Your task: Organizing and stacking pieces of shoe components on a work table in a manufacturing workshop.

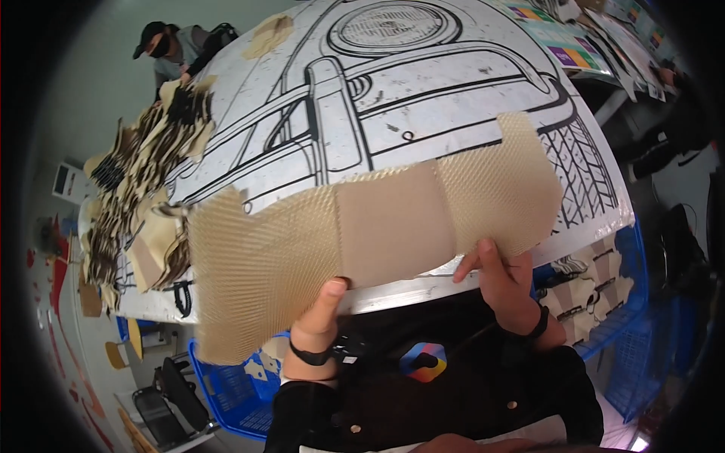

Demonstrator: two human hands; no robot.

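A wide beige mesh fabric piece point(264, 257) with a smooth tan panel point(396, 223) stitched into its middle spans the space between my hands. My left hand point(321, 311) grips its lower edge by the left end of the panel, thumb on top and the other fingers hidden underneath. On the right, my right hand point(504, 281) pinches the same edge beneath the right mesh part, thumb over the fabric. The piece is held up above the near edge of the table point(430, 136), its ends hanging free and the left end drooping lower.
Stacks of beige and dark fabric pieces point(151, 174) crowd the table's left side. Blue baskets point(234, 389) with fabric pieces stand below the near edge on both sides. A person point(177, 53) in a cap is at the far left. Coloured printed sheets point(566, 41) lie at the far right.
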